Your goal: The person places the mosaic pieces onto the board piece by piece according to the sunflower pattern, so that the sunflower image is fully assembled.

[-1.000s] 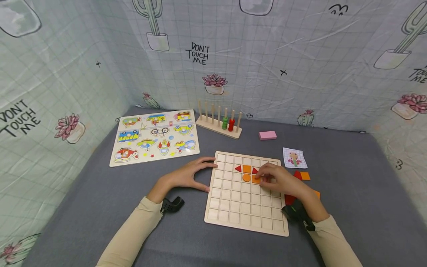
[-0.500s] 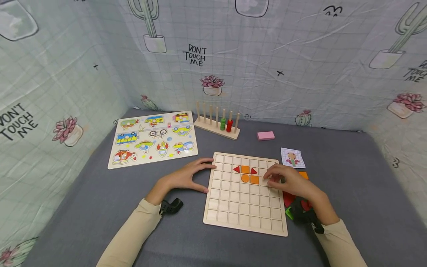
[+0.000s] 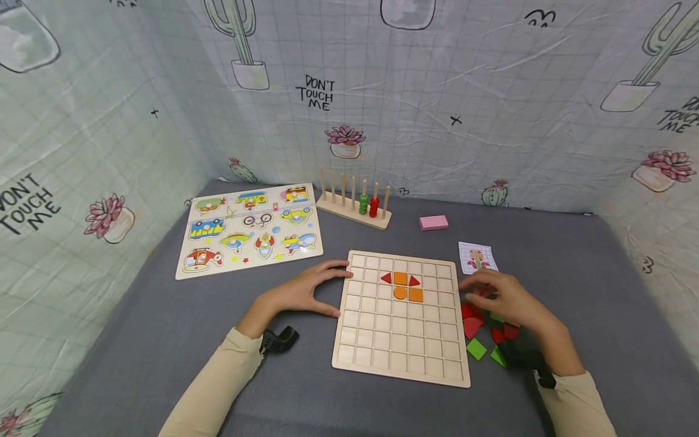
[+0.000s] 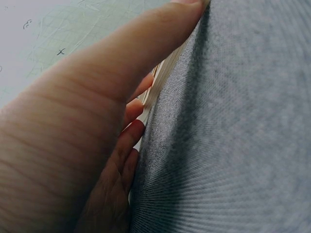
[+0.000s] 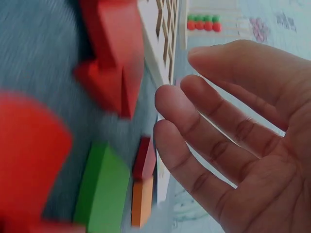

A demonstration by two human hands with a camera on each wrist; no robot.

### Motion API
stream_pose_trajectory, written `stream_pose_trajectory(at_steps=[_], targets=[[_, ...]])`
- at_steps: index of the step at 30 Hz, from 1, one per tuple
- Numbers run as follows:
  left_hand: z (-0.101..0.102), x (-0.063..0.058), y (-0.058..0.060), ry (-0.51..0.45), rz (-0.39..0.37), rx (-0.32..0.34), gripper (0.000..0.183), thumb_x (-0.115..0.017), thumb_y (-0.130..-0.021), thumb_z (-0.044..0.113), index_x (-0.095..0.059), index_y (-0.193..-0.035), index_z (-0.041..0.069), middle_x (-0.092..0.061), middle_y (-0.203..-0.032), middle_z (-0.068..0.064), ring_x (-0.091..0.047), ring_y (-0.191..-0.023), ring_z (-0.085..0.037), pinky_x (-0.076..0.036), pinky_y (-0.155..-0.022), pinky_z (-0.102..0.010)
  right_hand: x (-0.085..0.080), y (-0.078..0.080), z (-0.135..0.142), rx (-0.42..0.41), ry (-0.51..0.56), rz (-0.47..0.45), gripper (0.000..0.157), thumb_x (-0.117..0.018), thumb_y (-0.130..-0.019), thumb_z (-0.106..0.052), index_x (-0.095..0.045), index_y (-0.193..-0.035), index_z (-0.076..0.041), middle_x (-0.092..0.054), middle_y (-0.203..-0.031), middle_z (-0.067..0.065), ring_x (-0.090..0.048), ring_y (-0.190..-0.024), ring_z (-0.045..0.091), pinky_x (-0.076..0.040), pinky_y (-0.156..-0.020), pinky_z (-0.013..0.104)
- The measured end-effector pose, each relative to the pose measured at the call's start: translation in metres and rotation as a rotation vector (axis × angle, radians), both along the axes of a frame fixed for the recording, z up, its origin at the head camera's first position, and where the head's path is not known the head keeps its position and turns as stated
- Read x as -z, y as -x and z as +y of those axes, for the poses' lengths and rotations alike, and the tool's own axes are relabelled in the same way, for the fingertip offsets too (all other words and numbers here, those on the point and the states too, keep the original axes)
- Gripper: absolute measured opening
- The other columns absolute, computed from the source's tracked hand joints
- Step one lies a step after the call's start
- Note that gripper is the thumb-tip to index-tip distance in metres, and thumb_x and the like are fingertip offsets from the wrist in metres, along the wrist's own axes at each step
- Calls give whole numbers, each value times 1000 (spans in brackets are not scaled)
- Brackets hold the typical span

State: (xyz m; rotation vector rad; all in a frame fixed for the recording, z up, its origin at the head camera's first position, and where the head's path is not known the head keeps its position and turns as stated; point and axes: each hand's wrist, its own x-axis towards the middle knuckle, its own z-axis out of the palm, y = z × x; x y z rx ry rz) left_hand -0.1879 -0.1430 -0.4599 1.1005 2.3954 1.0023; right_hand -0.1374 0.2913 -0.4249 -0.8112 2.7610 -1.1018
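While the left hand (image 3: 300, 294) stays spread against the board (image 3: 390, 340), the right hand (image 3: 505, 295), fingers apart, has shifted toward the frame's right.

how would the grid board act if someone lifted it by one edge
The grid board looks wooden and flat, so it is probably stiff. Being thin, it should feel fairly light for its size. If it tips, the coloured pieces in its cells might slide out.

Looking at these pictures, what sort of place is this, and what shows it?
Probably a children's play or learning space, though the printed cloth hides any room beyond. The signs: a wooden grid board, a vehicle puzzle and a bead-stacking stand.
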Motion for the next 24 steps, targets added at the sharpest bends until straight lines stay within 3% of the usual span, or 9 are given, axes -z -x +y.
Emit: stream_pose_trajectory(at_steps=[12,20,24], targets=[[-1,2,1,-13,2,8,77,-81,-80,37,-46,-146,18,-28,-157,-3,-26,-144,-28,-25,-113,-54,2,2,25,52,-27,61,19,-74,-82,5,-70,-99,-3,-62,-90,2,-55,-74,2,-52,-65,23],[-1,2,1,-16,1,9,77,-81,-80,36,-46,-146,18,-28,-157,-4,-26,-144,-28,-25,-113,-54,5,3,40,103,-90,105,24,-74,-77,9,-68,-99,1,-58,-100,16,-49,-71,1,-42,-55,24],[-1,2,1,-20,6,9,77,-81,-80,36,-46,-145,18,-28,-157,-4,-26,-144,-28,-25,-113,-53,4,4,41,135,-129,66,25,-74,-78,8,-68,-101,2,-58,-104,19,-50,-71,2,-42,-55,24]])
